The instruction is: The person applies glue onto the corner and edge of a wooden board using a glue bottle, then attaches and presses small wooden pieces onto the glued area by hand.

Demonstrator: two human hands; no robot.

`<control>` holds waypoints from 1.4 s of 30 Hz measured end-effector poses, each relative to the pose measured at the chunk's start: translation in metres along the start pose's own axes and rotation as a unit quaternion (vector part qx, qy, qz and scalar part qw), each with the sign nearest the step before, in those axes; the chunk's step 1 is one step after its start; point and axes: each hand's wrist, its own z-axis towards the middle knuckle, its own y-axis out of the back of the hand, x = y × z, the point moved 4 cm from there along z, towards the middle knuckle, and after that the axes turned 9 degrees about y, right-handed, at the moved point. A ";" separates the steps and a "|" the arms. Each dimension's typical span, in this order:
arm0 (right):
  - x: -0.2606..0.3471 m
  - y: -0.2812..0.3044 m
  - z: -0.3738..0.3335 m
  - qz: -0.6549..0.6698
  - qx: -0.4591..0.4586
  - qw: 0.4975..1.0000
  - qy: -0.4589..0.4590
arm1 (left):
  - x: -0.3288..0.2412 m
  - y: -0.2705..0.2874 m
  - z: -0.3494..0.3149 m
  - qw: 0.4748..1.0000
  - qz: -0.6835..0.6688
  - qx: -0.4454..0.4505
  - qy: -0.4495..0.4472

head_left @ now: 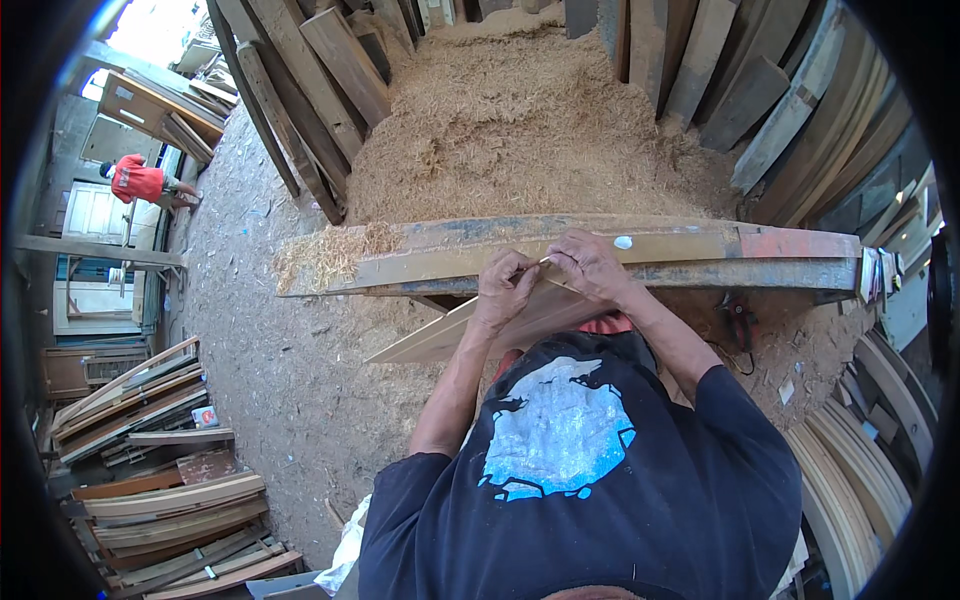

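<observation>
A flat wooden board [440,338] slants in front of my body, below the near side of a long wooden workbench [690,243]. My left hand [507,285] is closed at the board's upper edge, its thumb and fingers pinched together. Close beside it, my right hand [592,268] is also closed, fingertips almost meeting those of the left over the bench's near edge. Something thin and pale shows between the fingertips; whether it is the board's edge or a separate piece is too small to tell.
Wood shavings [335,255] heap on the bench's left end and cover the floor beyond. A red and black power tool [738,322] lies right of me. Planks [700,60] lean at the back, and stacked boards [170,510] lie left. A person in red [138,180] stands far left.
</observation>
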 end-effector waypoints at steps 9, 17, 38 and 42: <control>-0.010 0.008 -0.019 0.093 -0.046 0.989 -0.104 | -0.002 0.001 -0.003 1.000 0.000 0.001 0.019; -0.100 0.071 -0.081 -0.036 -0.135 0.928 -0.344 | 0.004 0.002 -0.003 0.996 -0.051 0.012 0.077; -0.078 0.049 -0.106 -0.184 -0.049 0.906 -0.377 | 0.026 -0.007 0.003 0.996 -0.014 -0.040 0.073; -0.018 0.058 -0.074 -0.122 0.031 0.924 -0.360 | 0.033 -0.012 0.006 0.996 -0.031 -0.044 0.075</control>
